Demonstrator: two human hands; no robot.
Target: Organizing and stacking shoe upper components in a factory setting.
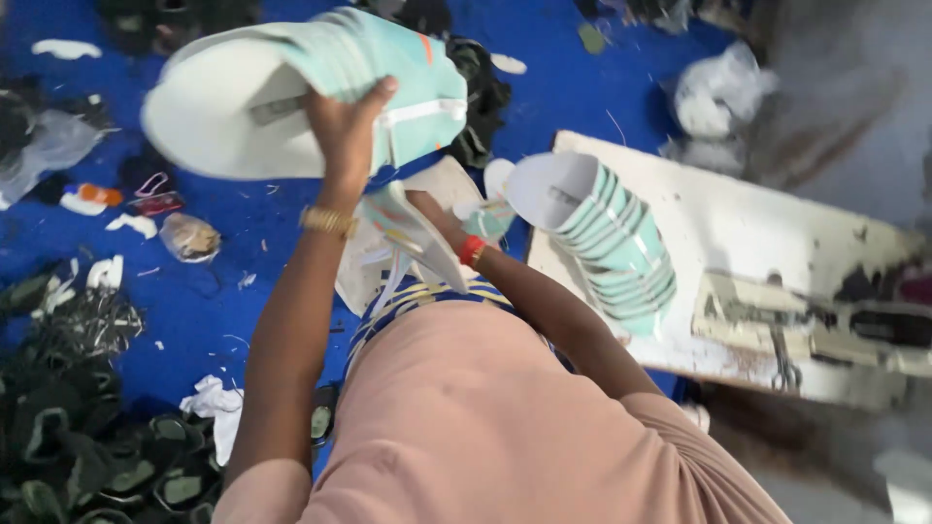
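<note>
The left hand (345,126) has a closed grip on a thick stack of mint-green sole pieces (291,92), lifted high at the far left, over the blue floor (262,252). The right hand (432,209) is mostly hidden behind loose pieces near the person's lap; I cannot tell if its grip is open or closed. A red band is on that wrist.

In the head view, a second stack of the same green pieces (607,238) already lies on the white bench (757,223) at the right. It seems one bundle is finished and set down, while the lifted one is not yet placed. Dark scraps (78,437) lie at the near left.
</note>
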